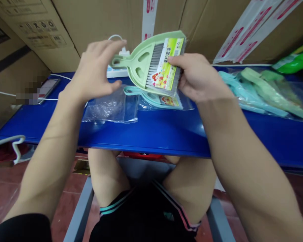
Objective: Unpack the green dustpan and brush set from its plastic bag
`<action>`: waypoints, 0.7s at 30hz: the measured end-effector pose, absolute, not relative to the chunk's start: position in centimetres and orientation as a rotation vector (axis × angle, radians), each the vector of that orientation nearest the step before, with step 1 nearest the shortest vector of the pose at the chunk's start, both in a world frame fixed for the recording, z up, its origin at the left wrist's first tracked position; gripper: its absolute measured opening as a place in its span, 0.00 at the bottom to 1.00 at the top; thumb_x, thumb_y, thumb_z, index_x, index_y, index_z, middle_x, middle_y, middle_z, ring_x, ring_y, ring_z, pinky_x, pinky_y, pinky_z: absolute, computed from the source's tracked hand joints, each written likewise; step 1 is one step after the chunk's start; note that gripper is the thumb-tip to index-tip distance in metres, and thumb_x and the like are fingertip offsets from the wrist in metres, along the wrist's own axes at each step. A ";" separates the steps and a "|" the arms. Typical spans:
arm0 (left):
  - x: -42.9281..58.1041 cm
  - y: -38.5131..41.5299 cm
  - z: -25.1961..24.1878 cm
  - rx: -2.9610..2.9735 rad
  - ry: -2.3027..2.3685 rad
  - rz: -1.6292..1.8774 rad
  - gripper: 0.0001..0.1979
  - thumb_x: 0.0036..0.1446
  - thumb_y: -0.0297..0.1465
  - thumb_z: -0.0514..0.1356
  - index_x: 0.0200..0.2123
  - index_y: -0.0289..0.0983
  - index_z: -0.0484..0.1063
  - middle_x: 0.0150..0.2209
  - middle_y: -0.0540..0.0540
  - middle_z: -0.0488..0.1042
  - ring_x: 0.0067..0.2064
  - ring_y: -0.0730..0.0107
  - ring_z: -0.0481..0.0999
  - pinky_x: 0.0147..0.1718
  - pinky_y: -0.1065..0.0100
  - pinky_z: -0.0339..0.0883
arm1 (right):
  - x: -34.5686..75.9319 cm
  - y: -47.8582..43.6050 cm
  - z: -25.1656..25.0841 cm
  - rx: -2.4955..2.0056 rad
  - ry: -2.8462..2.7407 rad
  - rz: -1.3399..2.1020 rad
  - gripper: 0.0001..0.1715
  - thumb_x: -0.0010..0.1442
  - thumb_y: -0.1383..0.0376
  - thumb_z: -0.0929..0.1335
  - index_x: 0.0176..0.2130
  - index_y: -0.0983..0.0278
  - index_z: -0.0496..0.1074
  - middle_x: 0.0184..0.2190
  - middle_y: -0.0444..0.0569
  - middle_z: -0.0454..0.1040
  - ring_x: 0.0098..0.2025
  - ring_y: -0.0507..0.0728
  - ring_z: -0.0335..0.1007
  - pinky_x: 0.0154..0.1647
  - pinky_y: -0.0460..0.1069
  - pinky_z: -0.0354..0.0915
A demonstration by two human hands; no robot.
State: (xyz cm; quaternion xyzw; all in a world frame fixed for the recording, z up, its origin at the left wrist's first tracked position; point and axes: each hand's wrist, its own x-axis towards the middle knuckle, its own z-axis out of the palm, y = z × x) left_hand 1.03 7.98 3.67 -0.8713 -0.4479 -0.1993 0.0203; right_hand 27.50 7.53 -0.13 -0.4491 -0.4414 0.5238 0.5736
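Observation:
My right hand (pixel 195 75) grips the wide end of a light green dustpan and brush set (pixel 141 67), thumb over the printed label (pixel 169 67) and the other fingers behind it. The set is raised above the blue table, its handle pointing left. My left hand (pixel 97 69) is open beside that handle, thumb and fingers apart, with nothing in it. Below the green set lies a light blue dustpan and brush set (pixel 154 97) on clear plastic. A clear plastic bag (pixel 111 106) lies flat under my left hand.
Several bagged blue and green sets (pixel 262 89) lie at the right, near a green bottle (pixel 296 57). A white power strip (pixel 117 72) and cables run along the back. A phone (pixel 49 89) rests at the left. Cardboard boxes (pixel 111 20) wall the rear.

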 end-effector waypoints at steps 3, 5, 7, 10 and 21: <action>2.7 8.9 3.3 -2.709 -1.411 -0.486 0.41 0.59 0.40 0.64 0.76 0.50 0.62 0.74 0.49 0.67 0.76 0.43 0.60 0.80 0.42 0.47 | 26.5 7.1 -0.3 -1.036 -1.030 1.228 0.08 0.63 0.70 0.70 0.33 0.58 0.76 0.32 0.47 0.81 0.47 0.59 0.83 0.43 0.53 0.83; 3.1 8.8 2.8 -2.682 -1.500 -0.516 0.34 0.65 0.38 0.59 0.74 0.48 0.67 0.70 0.46 0.72 0.74 0.42 0.64 0.78 0.41 0.51 | 26.0 6.9 -0.4 -1.041 -1.044 1.268 0.10 0.62 0.72 0.70 0.30 0.60 0.75 0.33 0.47 0.81 0.46 0.59 0.83 0.45 0.53 0.84; 3.0 8.5 2.0 -2.666 -1.579 -0.566 0.30 0.68 0.37 0.56 0.72 0.46 0.69 0.68 0.44 0.74 0.72 0.42 0.67 0.77 0.41 0.53 | 25.7 6.7 -0.4 -1.046 -1.046 1.314 0.11 0.63 0.72 0.69 0.29 0.60 0.74 0.33 0.47 0.81 0.46 0.59 0.83 0.46 0.53 0.84; 2.3 8.4 0.7 -2.671 -1.612 -0.583 0.29 0.70 0.37 0.53 0.71 0.45 0.70 0.66 0.43 0.75 0.71 0.42 0.68 0.76 0.40 0.54 | 25.4 6.7 -0.3 -1.049 -1.045 1.366 0.11 0.63 0.72 0.69 0.30 0.60 0.75 0.35 0.48 0.82 0.48 0.58 0.83 0.48 0.52 0.83; 0.2 11.4 -1.8 -2.620 -1.309 -0.853 0.26 0.67 0.42 0.56 0.65 0.51 0.77 0.54 0.45 0.83 0.56 0.43 0.77 0.57 0.43 0.71 | 27.7 6.9 0.6 -1.228 -1.136 1.279 0.08 0.69 0.65 0.66 0.39 0.58 0.76 0.35 0.48 0.79 0.33 0.54 0.72 0.37 0.49 0.70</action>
